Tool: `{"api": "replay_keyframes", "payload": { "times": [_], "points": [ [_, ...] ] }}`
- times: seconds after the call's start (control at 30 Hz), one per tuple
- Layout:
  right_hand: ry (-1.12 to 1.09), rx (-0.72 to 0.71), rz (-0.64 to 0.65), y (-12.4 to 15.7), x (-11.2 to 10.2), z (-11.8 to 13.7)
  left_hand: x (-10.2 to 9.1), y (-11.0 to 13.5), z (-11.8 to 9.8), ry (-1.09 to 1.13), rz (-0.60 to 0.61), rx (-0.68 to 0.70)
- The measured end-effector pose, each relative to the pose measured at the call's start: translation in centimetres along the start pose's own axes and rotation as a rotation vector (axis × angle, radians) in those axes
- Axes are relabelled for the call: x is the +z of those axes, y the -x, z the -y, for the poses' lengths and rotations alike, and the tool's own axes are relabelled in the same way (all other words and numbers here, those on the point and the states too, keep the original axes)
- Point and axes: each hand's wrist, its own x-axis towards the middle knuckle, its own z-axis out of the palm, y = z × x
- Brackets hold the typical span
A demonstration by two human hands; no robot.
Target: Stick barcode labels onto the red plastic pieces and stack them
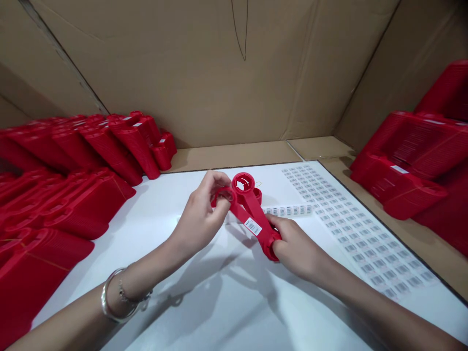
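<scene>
Both my hands hold a red moulded plastic piece with long flat arms and a round ring at the far end. My left hand pinches one arm near the ring between fingers and thumb. My right hand wraps the piece's near end, partly hiding it. A white barcode label is stuck on the arm between my hands. Just behind the piece, a strip of barcode stickers lies on the white table.
A sheet of barcode stickers covers the table's right side. Stacked red plastic pieces crowd the left, and more stand at right beyond the table edge. Cardboard lines the back and sides.
</scene>
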Motion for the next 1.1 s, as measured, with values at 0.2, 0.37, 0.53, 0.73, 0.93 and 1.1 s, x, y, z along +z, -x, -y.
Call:
{"api": "replay_keyframes", "payload": {
  "times": [0.2,0.37,0.53,0.73,0.93,1.1],
  "points": [
    [0.0,0.033,-0.087,-0.5,-0.7,0.0,-0.1,0.3,-0.9,-0.347,0.132,0.147],
    [0.102,0.003,-0.095,-0.5,-0.7,0.2,0.7,0.9,-0.1,-0.661,0.503,0.062],
    [0.18,-0.002,-0.134,-0.5,-0.8,0.5,1.3,0.7,1.7,-0.676,0.362,0.137],
    [0.228,0.013,-0.135,-0.6,-0.8,0.5,1.7,0.6,3.1,-0.584,0.398,0.143],
    [0.263,0.032,-0.13,-0.6,-0.7,0.5,1.9,0.7,3.4,-0.586,0.379,0.106],
    [0.268,0.021,-0.134,-0.8,-0.7,0.2,0.1,-0.2,0.9,-0.368,0.498,0.014]
  ]
}}
